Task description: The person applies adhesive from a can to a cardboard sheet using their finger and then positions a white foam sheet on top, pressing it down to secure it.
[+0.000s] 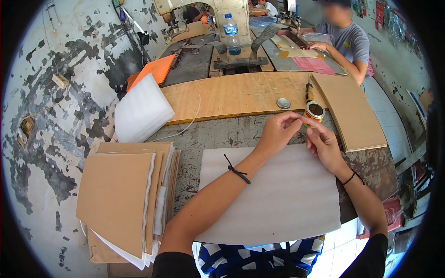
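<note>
My left hand [279, 131] and my right hand [324, 144] meet at the fingertips above the far right edge of a white foam sheet [273, 194]. Both are closed in a pinch; anything between the fingers is too small to make out. Just beyond them stands an open round can [315, 110] with dark brown contents, partly hidden by my fingers. Its likely lid, a round metal disc [283, 103], lies left of it on a wooden board [222, 95]. Behind the can is a tool with a yellow and black handle [309, 92].
On the left, brown cardboard sheets [116, 194] are stacked with white foam between them. More white foam [143, 111] leans behind, beside an orange sheet [153, 72]. Long brown cardboard [350, 111] lies right. A water bottle [232, 34] stands before a sewing machine [238, 18]. A co-worker [345, 39] sits far right.
</note>
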Action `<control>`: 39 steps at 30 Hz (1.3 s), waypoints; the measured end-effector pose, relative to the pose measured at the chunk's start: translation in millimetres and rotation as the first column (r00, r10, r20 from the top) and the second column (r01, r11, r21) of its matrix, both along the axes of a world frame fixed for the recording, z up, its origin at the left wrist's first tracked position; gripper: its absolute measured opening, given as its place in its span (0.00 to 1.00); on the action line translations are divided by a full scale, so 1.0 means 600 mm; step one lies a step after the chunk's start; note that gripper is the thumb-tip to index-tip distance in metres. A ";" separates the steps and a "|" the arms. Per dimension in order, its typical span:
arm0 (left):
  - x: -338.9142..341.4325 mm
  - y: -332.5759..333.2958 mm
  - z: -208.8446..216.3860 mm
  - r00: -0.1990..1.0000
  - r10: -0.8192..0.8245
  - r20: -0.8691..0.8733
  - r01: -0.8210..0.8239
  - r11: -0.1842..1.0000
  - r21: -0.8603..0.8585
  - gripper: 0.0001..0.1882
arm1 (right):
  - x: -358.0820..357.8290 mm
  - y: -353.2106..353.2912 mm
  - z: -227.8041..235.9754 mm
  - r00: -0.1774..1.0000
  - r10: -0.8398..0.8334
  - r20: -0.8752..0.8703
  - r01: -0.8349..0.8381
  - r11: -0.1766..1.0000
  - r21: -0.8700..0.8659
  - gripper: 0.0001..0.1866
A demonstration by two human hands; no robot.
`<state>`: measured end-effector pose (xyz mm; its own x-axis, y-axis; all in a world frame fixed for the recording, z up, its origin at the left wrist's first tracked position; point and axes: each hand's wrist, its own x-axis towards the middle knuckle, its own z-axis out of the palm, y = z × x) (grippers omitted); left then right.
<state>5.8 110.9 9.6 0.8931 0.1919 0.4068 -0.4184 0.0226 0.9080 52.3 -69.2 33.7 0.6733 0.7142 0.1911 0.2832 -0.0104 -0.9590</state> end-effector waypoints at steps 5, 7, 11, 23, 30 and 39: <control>0.000 -0.003 -0.001 1.000 0.004 0.004 -0.004 1.000 -0.017 0.08 | 0.000 -0.003 -0.003 1.000 -0.027 0.016 0.027 1.000 -0.013 0.20; 0.000 -0.002 0.000 1.000 0.005 -0.002 -0.005 0.999 -0.046 0.08 | -0.001 -0.004 -0.004 0.999 -0.028 0.023 0.028 1.000 -0.011 0.20; 0.001 0.000 -0.001 0.998 0.015 -0.058 -0.019 0.997 -0.080 0.11 | 0.001 -0.007 -0.005 0.999 -0.022 0.047 0.022 1.000 -0.004 0.20; -0.004 -0.007 0.007 0.995 -0.061 -0.082 0.058 0.997 -0.042 0.10 | 0.002 -0.004 -0.012 0.998 -0.055 0.021 0.054 0.997 0.057 0.19; 0.001 -0.002 -0.003 0.998 -0.057 -0.021 0.058 0.997 0.045 0.12 | 0.005 0.001 -0.018 0.993 -0.112 0.025 0.112 0.994 0.018 0.19; 0.000 0.003 -0.011 0.998 -0.070 0.009 0.069 0.997 0.013 0.13 | 0.014 0.001 -0.027 0.990 -0.132 0.052 0.132 0.991 0.010 0.21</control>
<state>6.0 112.9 2.8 0.9003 0.1241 0.4173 -0.4247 0.0402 0.9044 60.4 -68.5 17.3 0.7506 0.6184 0.2325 0.3294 -0.0452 -0.9431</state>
